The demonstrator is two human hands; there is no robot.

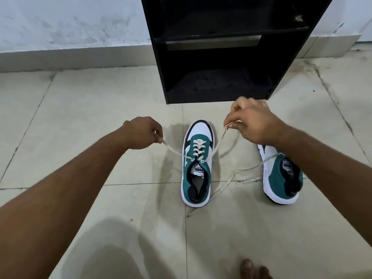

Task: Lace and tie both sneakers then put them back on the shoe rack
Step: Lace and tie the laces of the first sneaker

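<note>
Bare toes (254,269) show nearest. Farther off, the left hand (143,133) and right hand (249,120) each pinch a lace end (175,151) of the middle sneaker (197,168); another sneaker (281,178) sits right, before the rack (219,49).

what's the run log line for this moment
step: pulling lace ends | left hand: pinches one end | right hand: pinches other | middle sneaker: laced, untied | right sneaker: lace loose | shoe rack
</note>
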